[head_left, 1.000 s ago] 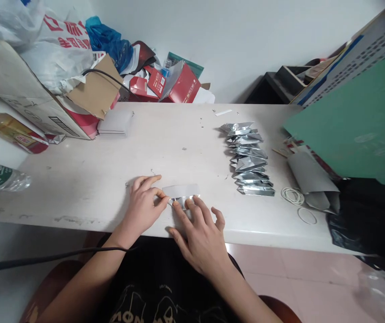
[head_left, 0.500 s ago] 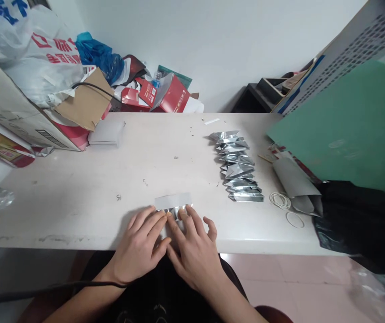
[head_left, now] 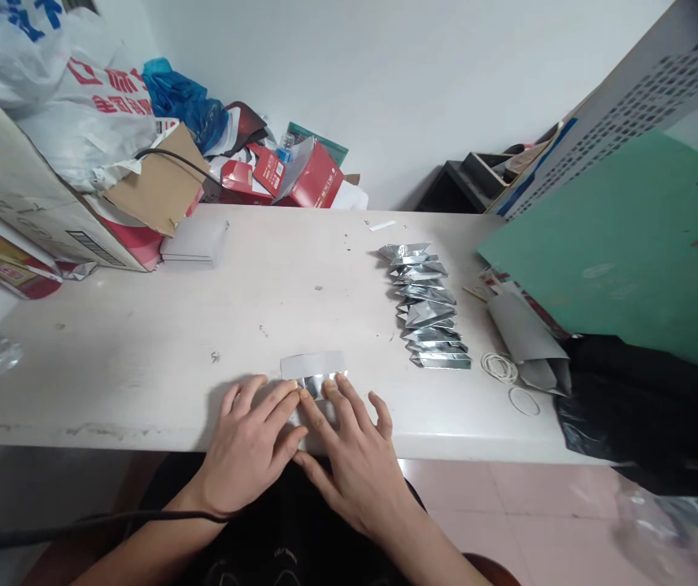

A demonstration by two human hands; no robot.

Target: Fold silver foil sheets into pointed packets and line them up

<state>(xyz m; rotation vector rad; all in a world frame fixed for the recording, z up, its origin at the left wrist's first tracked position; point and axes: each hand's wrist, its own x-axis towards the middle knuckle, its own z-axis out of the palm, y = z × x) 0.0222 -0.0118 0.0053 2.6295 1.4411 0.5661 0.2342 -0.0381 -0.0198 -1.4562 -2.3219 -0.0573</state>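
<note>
While the left hand (head_left: pixel 248 443) and right hand (head_left: pixel 355 456) press it with outstretched fingers, clasping nothing, the silver-and-white strip (head_left: pixel 312 365) lies left of the row of folded foil pieces (head_left: pixel 427 313), its long axis sideways across the fingertips. The right hand is nearer the row; the left touches near the strip's left end. Farther left of the row, a plastic bag (head_left: pixel 86 126) shows red Chinese characters, partly legible; a carton (head_left: pixel 32 183) carries a barcode (head_left: pixel 103 248).

Red "全国" on the white plastic bag (head_left: pixel 77 126) — print on the red box (head_left: pixel 317 177) too small.
</note>
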